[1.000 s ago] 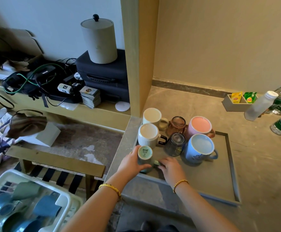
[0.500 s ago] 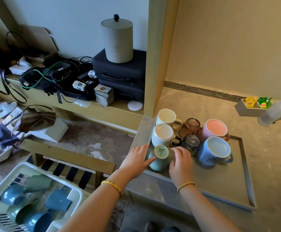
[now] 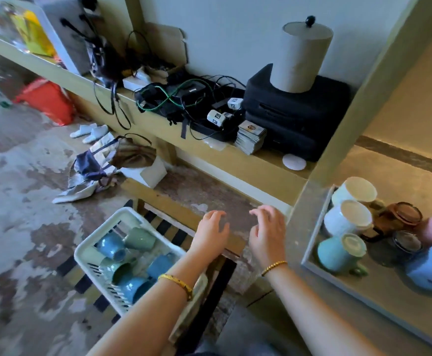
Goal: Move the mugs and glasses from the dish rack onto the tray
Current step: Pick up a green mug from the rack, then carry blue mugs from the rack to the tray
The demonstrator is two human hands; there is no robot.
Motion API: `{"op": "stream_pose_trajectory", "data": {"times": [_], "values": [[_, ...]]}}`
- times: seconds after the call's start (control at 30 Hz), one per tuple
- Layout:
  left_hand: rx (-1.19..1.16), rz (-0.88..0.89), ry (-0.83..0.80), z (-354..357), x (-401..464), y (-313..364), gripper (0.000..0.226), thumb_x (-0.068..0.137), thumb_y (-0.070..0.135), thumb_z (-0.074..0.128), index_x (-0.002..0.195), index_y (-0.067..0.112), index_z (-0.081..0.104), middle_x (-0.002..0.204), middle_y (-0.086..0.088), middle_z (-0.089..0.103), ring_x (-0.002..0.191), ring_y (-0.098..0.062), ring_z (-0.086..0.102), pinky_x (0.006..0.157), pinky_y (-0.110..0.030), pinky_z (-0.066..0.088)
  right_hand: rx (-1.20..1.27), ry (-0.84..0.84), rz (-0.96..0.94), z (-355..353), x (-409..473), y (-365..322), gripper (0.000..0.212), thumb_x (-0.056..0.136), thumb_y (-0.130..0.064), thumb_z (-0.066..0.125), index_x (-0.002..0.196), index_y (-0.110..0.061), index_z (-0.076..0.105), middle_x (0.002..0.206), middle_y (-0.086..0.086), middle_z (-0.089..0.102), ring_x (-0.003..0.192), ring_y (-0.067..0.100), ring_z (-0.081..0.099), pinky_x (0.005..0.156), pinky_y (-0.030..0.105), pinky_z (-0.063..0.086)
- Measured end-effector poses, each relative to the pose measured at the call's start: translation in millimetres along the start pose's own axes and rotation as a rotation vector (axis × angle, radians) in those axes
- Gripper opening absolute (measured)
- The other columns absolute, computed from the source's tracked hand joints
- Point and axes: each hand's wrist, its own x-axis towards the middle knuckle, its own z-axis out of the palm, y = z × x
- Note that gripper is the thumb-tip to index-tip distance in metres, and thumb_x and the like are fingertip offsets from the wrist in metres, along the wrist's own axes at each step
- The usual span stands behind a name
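A white dish rack (image 3: 91,242) sits low at the left on a striped bench and holds several blue and green mugs (image 3: 137,260). At the right, a grey tray (image 3: 312,242) carries several upside-down mugs and two glasses, with a teal mug (image 3: 338,253) at its near left corner. My left hand (image 3: 212,232) and my right hand (image 3: 269,232) hover in the air between rack and tray, both with fingers spread and holding nothing. My left forearm crosses over the rack's right end.
A wooden bench rail (image 3: 173,204) runs under my hands. A long shelf behind holds tangled cables (image 3: 179,98), a black case (image 3: 297,116), a grey canister (image 3: 302,55) and a card stack (image 3: 251,136). A thick post (image 3: 359,98) stands between shelf and counter. Bags and slippers lie on the floor.
Both hands have let go of the teal mug on the tray and swung left toward the dish rack. The camera has turned left and down.
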Motion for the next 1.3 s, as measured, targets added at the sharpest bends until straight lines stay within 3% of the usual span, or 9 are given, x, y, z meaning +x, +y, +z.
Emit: {"op": "stream_pose_trajectory", "data": {"times": [0.2,0.3,0.47,0.63,0.87,1.03,1.2,1.23,1.3], "values": [[-0.052,-0.203,0.099,-64,-24,-98,0.032,0.094,0.024,0.043,0.125,0.018,0.051,0.130,-0.005,0.050,0.108,-0.018,0.054,0.084,-0.025,0.042,0.079,-0.260,-0.133,79,-19,-70,0.032,0.077,0.011,0.047,0.103,-0.003,0.060,0.112,0.013,0.055,0.109,0.027,0.049,0.096,0.030,0.038],[-0.077,-0.334,0.137,-81,-39,-144,0.033,0.095,0.025,0.042,0.127,0.017,0.050,0.130,-0.007,0.052,0.114,-0.022,0.054,0.090,-0.027,0.040,0.135,-0.408,-0.198,112,-30,-94,0.033,0.081,0.009,0.046,0.109,-0.002,0.058,0.116,0.013,0.053,0.110,0.025,0.049,0.095,0.031,0.042],[-0.177,-0.532,0.153,-87,-64,-201,0.036,0.097,0.025,0.041,0.130,0.014,0.046,0.127,-0.007,0.057,0.110,-0.020,0.056,0.089,-0.028,0.044,0.134,-0.714,-0.209,162,-37,-113,0.036,0.091,-0.001,0.040,0.125,-0.007,0.048,0.128,0.009,0.047,0.117,0.020,0.045,0.094,0.019,0.034],[-0.202,-0.710,0.053,-84,-72,-245,0.054,0.096,0.027,0.043,0.144,0.016,0.023,0.133,-0.010,0.050,0.103,-0.023,0.058,0.073,-0.029,0.047,0.040,-1.041,-0.137,213,-35,-128,0.042,0.096,-0.012,0.038,0.137,-0.011,0.035,0.139,0.009,0.039,0.125,0.022,0.042,0.104,0.036,0.040],[-0.215,-0.828,0.046,-87,-39,-292,0.056,0.097,0.021,0.040,0.147,0.014,0.017,0.144,-0.014,0.040,0.117,-0.027,0.053,0.088,-0.033,0.045,-0.101,-1.320,-0.174,291,-20,-146,0.055,0.096,-0.023,0.043,0.144,-0.011,0.019,0.148,0.013,0.028,0.131,0.029,0.037,0.106,0.040,0.036],[-0.315,-0.908,0.097,-91,3,-326,0.057,0.098,0.022,0.036,0.149,0.019,0.011,0.142,-0.013,0.042,0.091,-0.022,0.059,0.067,-0.030,0.048,-0.151,-1.407,-0.251,357,-10,-151,0.061,0.095,-0.028,0.045,0.145,-0.009,0.016,0.149,0.016,0.026,0.134,0.030,0.032,0.108,0.039,0.030],[-0.394,-0.968,0.161,-77,27,-362,0.064,0.095,0.017,0.041,0.149,0.019,0.007,0.127,-0.012,0.053,0.069,-0.009,0.052,0.051,-0.023,0.043,0.055,-1.496,0.167,411,-6,-152,0.068,0.093,-0.036,0.047,0.145,-0.008,0.015,0.142,0.014,0.037,0.126,0.027,0.042,0.105,0.039,0.037],[-0.410,-0.972,0.156,-74,31,-369,0.065,0.094,0.015,0.041,0.149,0.021,0.006,0.132,-0.011,0.051,0.071,-0.008,0.053,0.052,-0.023,0.043,0.087,-1.504,0.227,420,-6,-153,0.068,0.093,-0.037,0.047,0.145,-0.006,0.014,0.139,0.013,0.040,0.123,0.026,0.044,0.104,0.039,0.038],[-0.495,-0.990,0.175,-71,38,-378,0.067,0.092,0.011,0.040,0.149,0.025,0.006,0.141,-0.010,0.045,0.091,-0.017,0.060,0.070,-0.031,0.053,0.102,-1.521,0.274,435,-6,-154,0.067,0.094,-0.039,0.045,0.144,-0.004,0.019,0.123,0.008,0.048,0.108,0.023,0.051,0.093,0.036,0.044]]}}
